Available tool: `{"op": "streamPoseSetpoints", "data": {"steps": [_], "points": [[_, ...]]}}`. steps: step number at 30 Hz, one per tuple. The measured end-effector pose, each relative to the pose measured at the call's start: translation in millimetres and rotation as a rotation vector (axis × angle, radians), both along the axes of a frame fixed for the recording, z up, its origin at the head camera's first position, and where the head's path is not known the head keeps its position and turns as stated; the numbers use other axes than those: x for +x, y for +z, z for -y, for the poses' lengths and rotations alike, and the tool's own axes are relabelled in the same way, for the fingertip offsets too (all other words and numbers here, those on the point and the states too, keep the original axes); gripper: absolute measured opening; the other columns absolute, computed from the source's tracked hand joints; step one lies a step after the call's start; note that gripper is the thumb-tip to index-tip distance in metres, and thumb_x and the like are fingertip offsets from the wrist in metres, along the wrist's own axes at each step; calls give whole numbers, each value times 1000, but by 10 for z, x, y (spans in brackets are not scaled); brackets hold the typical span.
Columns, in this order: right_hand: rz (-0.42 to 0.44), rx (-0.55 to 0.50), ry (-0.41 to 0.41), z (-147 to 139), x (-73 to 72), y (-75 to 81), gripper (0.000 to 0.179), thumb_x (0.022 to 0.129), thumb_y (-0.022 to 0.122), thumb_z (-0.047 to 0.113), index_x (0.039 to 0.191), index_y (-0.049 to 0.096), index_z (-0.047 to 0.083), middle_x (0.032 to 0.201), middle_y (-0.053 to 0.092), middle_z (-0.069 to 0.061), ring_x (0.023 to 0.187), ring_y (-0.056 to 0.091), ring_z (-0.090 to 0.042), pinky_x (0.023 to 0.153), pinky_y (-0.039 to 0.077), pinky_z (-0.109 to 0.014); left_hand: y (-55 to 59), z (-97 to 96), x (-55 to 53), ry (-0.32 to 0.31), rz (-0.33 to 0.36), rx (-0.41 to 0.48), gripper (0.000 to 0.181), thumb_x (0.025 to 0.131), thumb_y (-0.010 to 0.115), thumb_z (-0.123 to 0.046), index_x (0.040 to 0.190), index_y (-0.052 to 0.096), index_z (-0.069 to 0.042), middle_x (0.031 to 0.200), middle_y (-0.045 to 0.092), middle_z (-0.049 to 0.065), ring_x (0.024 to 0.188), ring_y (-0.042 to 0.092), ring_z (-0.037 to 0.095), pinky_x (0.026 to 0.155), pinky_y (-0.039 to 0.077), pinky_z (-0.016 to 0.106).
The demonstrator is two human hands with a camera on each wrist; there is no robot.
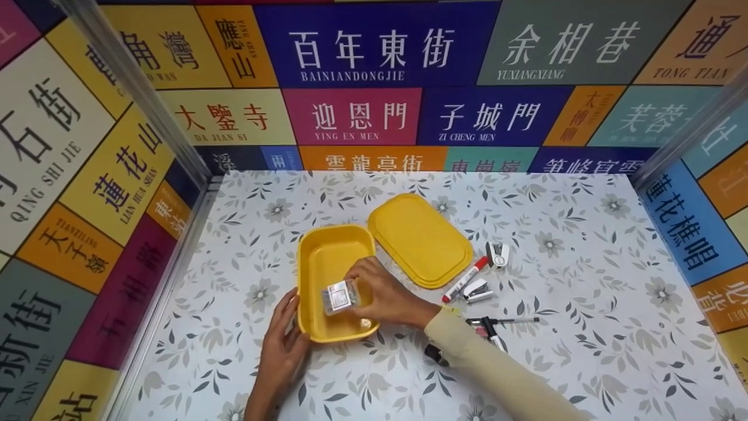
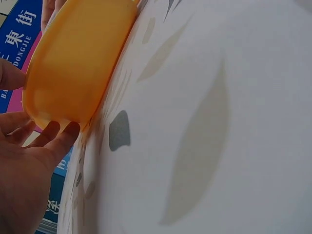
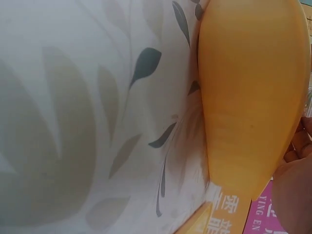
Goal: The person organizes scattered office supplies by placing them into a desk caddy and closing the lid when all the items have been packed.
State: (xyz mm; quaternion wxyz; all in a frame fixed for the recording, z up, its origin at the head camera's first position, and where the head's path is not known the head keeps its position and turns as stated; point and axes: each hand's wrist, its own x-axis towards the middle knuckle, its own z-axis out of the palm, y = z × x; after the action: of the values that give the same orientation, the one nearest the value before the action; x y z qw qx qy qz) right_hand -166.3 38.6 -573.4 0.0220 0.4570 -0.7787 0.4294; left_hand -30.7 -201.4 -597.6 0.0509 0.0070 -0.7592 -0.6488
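Observation:
A yellow plastic box point(image 1: 336, 245) stands lidless on the table. My left hand point(image 1: 283, 345) holds it at the near left corner; in the left wrist view the fingers point(image 2: 63, 139) of that hand lie against its outer wall. Over the inside of the box, my right hand point(image 1: 383, 292) pinches a small clear plastic case point(image 1: 340, 297) with a white label. A small shiny spot shows below that hand, near the box's right wall. In the right wrist view the box's wall point(image 3: 253, 97) hides most of the right hand and the case.
The yellow lid point(image 1: 421, 240) lies flat behind and right of the box. Beside it are a red-and-white marker point(image 1: 466, 279) and two small white-and-black stapler-like tools point(image 1: 498, 255). Dark pens point(image 1: 517, 320) and a black object point(image 1: 435, 354) lie near the right forearm. Printed panels wall the table.

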Motion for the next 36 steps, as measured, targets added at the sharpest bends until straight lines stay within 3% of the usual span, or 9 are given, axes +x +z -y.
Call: {"op": "streamPoseSetpoints", "data": {"steps": [10, 17, 29, 36], "points": [[-85, 106, 2, 105, 0, 6, 47, 73, 85, 27, 111, 61, 13, 111, 55, 1, 110, 44, -15, 94, 45, -26, -10, 13, 7, -25, -49, 18, 79, 87, 62, 14, 157, 39, -16, 165, 26, -2, 147, 34, 21, 113, 41, 29], [-85, 171, 0, 164, 4, 50, 46, 74, 84, 30, 112, 61, 14, 110, 54, 3, 110, 43, -14, 93, 44, -25, -14, 25, 17, -23, -62, 4, 80, 86, 61, 17, 157, 38, -12, 164, 26, -1, 148, 32, 22, 113, 40, 30], [-156, 434, -45, 242, 24, 118, 48, 79, 78, 44, 115, 62, 16, 110, 51, 6, 110, 41, -14, 97, 41, -28, -16, 21, 6, -25, -23, -6, 81, 86, 60, 14, 157, 38, -17, 166, 23, -1, 149, 29, 23, 113, 40, 24], [-149, 380, -38, 238, 6, 152, 59, 80, 80, 46, 125, 65, 11, 114, 52, 3, 111, 42, -16, 97, 41, -30, -20, 28, 7, -18, -24, -17, 81, 86, 62, 12, 157, 38, -18, 166, 24, -2, 150, 29, 20, 113, 40, 24]]}}
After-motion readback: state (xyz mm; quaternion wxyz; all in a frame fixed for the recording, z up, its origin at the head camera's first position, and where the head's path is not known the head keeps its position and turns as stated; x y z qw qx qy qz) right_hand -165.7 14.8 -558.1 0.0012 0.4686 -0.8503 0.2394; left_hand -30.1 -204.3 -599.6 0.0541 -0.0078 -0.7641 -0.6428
